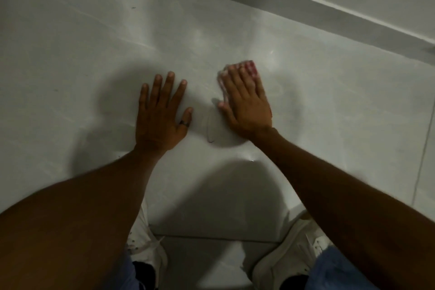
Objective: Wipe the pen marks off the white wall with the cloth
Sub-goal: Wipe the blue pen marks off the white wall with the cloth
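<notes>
My right hand lies flat on the white wall and presses a red-and-white checked cloth against it; only the cloth's upper edge and left side show past my fingers, and it is blurred. A thin dark curved pen mark runs down the wall just left of my right wrist. My left hand rests flat on the wall with fingers spread and nothing in it; a dark ring sits on its thumb. A faint round smear shows to the right of the cloth.
A raised white ledge or moulding crosses the upper right diagonally. A small dark speck marks the wall at upper left. Below, my white shoes and blue jeans stand on grey floor tiles.
</notes>
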### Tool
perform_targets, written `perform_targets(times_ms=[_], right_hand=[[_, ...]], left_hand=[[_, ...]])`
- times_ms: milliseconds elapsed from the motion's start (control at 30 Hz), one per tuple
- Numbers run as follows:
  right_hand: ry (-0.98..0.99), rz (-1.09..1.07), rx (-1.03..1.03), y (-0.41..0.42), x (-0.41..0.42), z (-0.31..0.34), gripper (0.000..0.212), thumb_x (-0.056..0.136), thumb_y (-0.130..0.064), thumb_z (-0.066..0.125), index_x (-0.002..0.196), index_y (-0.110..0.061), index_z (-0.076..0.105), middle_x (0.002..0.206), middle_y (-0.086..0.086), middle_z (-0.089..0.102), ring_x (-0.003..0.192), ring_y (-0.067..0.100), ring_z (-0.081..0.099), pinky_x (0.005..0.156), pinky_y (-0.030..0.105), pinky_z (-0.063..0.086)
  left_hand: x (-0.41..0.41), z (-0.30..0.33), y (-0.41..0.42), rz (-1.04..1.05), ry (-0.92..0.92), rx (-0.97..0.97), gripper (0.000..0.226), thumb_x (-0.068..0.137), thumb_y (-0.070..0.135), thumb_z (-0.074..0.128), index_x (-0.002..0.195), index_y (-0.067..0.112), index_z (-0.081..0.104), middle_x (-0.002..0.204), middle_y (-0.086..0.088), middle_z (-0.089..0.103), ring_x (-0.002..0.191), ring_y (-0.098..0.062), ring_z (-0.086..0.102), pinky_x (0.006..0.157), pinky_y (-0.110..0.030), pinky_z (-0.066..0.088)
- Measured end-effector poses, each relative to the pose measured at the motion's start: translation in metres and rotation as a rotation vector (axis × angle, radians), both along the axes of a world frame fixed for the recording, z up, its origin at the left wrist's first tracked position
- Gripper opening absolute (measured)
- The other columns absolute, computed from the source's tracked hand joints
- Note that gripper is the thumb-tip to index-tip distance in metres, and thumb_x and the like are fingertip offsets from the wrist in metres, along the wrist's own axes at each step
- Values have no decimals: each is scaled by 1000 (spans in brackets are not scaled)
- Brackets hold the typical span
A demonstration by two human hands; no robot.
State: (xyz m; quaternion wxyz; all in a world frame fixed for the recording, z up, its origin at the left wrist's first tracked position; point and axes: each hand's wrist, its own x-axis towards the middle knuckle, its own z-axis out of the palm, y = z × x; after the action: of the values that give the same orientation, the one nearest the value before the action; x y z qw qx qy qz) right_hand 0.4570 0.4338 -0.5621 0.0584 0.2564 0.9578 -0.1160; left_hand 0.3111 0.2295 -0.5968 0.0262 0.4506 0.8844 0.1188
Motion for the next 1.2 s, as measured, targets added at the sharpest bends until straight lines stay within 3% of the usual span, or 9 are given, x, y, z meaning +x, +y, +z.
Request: perform_targets(times_ms=[33, 133, 267, 367, 600, 700, 867, 1100, 1200], right_hand=[[20, 63, 9, 2, 7, -2, 69, 111, -53, 29, 170, -20, 25, 179, 9, 22, 168, 30, 16, 136, 59, 17], [4, -351, 26, -13, 13, 2, 70, 110, -52, 28, 171, -17, 21, 180, 10, 18, 169, 30, 11, 138, 57, 11], [-7, -91, -44, -43, 15, -3, 68, 111, -53, 31, 172, -24, 18, 182, 3, 14, 170, 24, 6, 139, 50, 4], [7, -351, -37, -58, 3, -3, 66, 112, -48, 29, 172, -21, 18, 182, 5, 12, 170, 25, 4, 139, 49, 1], [29, -372, -88, -114, -2, -5, 66, 112, -47, 28, 172, -23, 15, 182, 4, 11, 170, 23, 3, 139, 47, -3], [54, -182, -88, -128, 19, -10, 64, 111, -46, 35, 170, -24, 24, 181, 2, 20, 169, 22, 10, 138, 42, -3], [-24, -566, 1, -141, 33, -8, 66, 112, -49, 20, 172, -21, 19, 181, 6, 14, 170, 26, 6, 139, 49, 5], [112, 480, -70, -115, 70, -16, 60, 111, -41, 40, 166, -17, 38, 175, 8, 35, 167, 29, 21, 137, 53, 17], [156, 268, -19, -73, 72, -19, 57, 112, -38, 40, 165, -17, 40, 174, 9, 36, 168, 27, 14, 139, 47, 6]], left_hand=[[-1, 0, 0, 1, -3, -3, 70, 111, 58, 37, 172, 24, 31, 180, -12, 26, 166, -38, 24, 136, -59, 18], [1, 0, -1, -6, 10, 3, 69, 112, 56, 39, 172, 24, 30, 180, -12, 26, 167, -38, 24, 136, -59, 17], [2, 0, -1, -2, 32, 24, 68, 112, 55, 40, 172, 24, 33, 179, -12, 28, 166, -37, 26, 135, -59, 20], [1, 1, -2, 0, 29, 10, 68, 111, 54, 40, 172, 25, 33, 179, -11, 28, 166, -37, 26, 135, -58, 19], [0, 0, -1, -5, 13, -17, 70, 109, 52, 43, 173, 26, 28, 181, -11, 24, 167, -37, 21, 135, -57, 14], [0, -1, -1, -14, 13, -24, 70, 110, 53, 41, 173, 26, 26, 181, -11, 23, 167, -37, 20, 136, -57, 14], [-1, -1, 0, -10, -4, -27, 70, 109, 52, 42, 173, 25, 28, 181, -11, 23, 167, -38, 20, 136, -58, 14], [-2, -1, -1, -31, -23, -39, 71, 111, 56, 34, 174, 25, 24, 182, -12, 20, 168, -38, 17, 136, -57, 11], [-2, -1, -1, -26, -3, -27, 70, 111, 56, 36, 173, 26, 26, 181, -11, 21, 168, -37, 19, 136, -57, 13]])
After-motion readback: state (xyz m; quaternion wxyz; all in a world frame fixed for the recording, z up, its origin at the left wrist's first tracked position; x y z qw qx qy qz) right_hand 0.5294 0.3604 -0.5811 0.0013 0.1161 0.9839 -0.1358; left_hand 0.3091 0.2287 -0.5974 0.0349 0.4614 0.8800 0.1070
